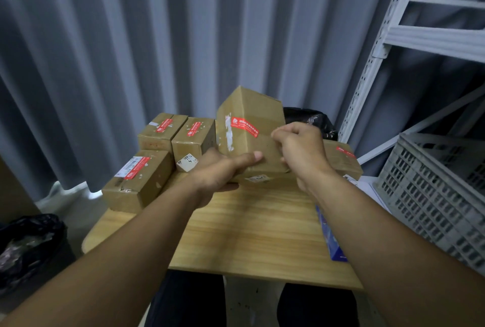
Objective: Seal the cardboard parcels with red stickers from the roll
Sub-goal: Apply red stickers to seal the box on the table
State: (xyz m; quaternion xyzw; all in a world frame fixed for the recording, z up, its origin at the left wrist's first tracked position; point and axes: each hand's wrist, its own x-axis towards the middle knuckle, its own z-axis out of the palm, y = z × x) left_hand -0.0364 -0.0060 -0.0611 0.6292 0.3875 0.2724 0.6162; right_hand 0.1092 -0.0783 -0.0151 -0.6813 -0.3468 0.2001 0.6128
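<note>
A grey pleated curtain (105,51) fills the background, with a white metal shelving rack (378,48) to the right. Below it a grey slatted plastic crate (430,187) sits beside the wooden counter (257,234).

Three sealed cardboard parcels stand on the counter's far left. One is in front (141,182) and two are side by side behind it (157,129) (193,137), each with a red sticker on top. A fourth (341,158) lies on the far right, partly hidden by the right arm.

The held parcel (252,111) is tilted up above the counter's far middle. The left hand (217,171) grips its lower left corner, thumb laid across the front face. The right hand (301,148) holds its right edge with fingers curled. A red sticker (244,126) runs slantwise across the seam of that face, and its right end reaches the curled fingers.
</note>
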